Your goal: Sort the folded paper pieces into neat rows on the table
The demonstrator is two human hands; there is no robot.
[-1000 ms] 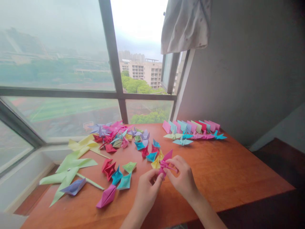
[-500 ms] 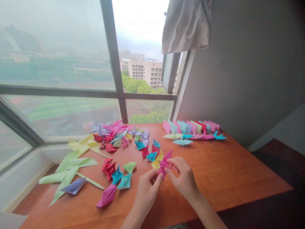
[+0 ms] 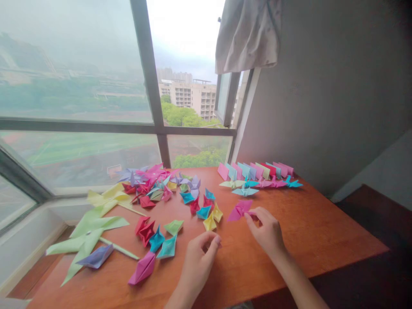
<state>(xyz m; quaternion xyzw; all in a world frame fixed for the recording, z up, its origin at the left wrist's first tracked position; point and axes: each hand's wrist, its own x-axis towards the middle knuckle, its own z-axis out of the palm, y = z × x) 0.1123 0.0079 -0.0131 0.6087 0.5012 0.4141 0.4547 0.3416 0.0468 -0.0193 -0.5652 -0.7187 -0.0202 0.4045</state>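
**Crane (image 3: 240, 210) looks close to done, pinched in right hand (image 3: 267, 229)**

On my feed the pink crane is over the table (image 3: 322, 234), to the right of the yellow boats (image 3: 210, 222) and nearer me than the other cranes (image 3: 244, 192). I can't tell whether it touches the wood. My right hand has it between thumb and fingertips, at its right end. My left hand (image 3: 200, 255) is narrow, thumb and forefinger drawn close, with no paper that I can see between them; it is apart from the crane.

On progress, I judge this piece nearly finished: a wing is spread and the body has shape. My fingers cover part of it, so I can't rule out a crease left to make. It is not yet let go. Around it I count as done the pinwheels (image 3: 88, 232), the red boats (image 3: 146, 231), the heap (image 3: 156, 174) and the upright papers (image 3: 268, 170) behind the other cranes. I make out no unfolded sheet.

As for writing, I can read no brand, label or lettering on paper, wood or curtain (image 3: 247, 40); the buildings (image 3: 193, 98) outside are too small to tell.
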